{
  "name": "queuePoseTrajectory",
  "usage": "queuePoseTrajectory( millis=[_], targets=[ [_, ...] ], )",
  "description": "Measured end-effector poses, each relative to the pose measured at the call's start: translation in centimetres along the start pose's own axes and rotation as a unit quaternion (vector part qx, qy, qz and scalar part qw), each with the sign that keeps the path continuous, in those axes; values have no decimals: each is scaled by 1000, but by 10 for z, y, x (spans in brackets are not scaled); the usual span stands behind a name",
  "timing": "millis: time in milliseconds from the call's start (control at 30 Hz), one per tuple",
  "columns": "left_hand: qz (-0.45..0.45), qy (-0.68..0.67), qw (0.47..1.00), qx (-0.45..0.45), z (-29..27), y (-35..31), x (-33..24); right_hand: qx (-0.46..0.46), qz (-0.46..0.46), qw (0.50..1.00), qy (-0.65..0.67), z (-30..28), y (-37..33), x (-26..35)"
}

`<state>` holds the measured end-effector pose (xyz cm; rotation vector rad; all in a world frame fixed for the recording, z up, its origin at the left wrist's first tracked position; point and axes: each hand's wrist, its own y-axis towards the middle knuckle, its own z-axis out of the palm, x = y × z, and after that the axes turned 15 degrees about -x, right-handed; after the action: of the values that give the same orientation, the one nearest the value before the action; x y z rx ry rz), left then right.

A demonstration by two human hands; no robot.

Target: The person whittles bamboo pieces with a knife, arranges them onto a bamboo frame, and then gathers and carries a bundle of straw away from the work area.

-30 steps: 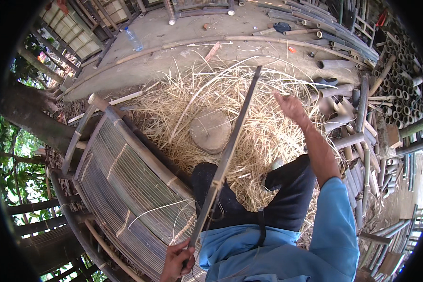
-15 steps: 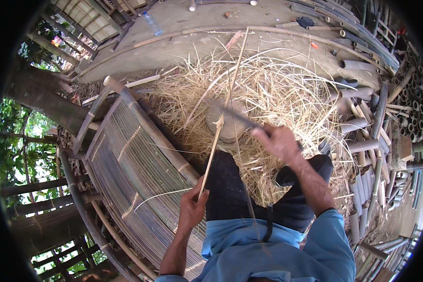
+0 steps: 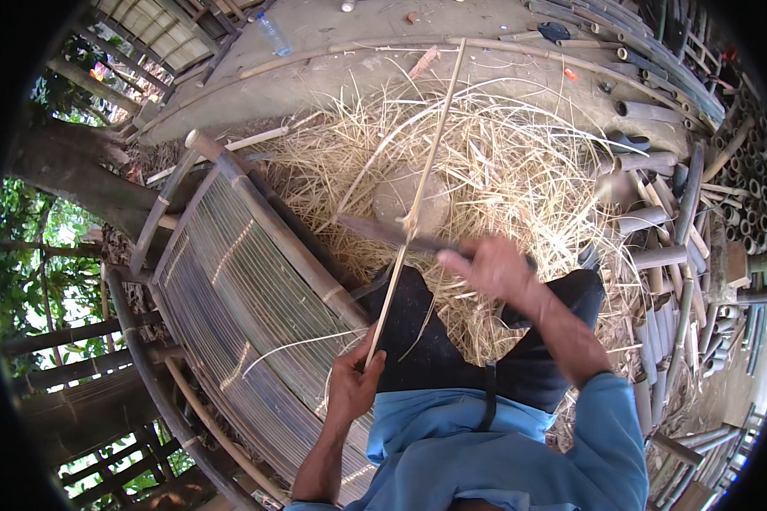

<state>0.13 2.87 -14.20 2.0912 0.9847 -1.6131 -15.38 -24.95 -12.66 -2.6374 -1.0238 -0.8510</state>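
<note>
We clamp the long, pale bamboo strip [image 3: 434, 145] at its near end in the left hand [image 3: 355, 381] and the dark, flat-bladed knife [image 3: 368, 229] in the right hand [image 3: 496, 271], crossing mid-strip, where the rough node [image 3: 410, 225] appears unfinished, though the far length looks shaved.

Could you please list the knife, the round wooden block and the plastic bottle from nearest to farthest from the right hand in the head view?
1. Knife: held in the right hand, pointing left.
2. Round wooden block: ahead and left, among pale shavings.
3. Plastic bottle: on the ground at far upper left.
</note>
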Motion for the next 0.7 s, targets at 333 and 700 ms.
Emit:
queuePoseTrajectory(
  millis=[333, 700],
  targets=[
    [-108, 64, 989, 78, 6, 9, -27, -9, 0, 998, -55, 11, -8, -6],
    [-68, 51, 994, 73, -3, -6, -10, -28, -170, 980, -100, 24, -28, -13]
  ],
)
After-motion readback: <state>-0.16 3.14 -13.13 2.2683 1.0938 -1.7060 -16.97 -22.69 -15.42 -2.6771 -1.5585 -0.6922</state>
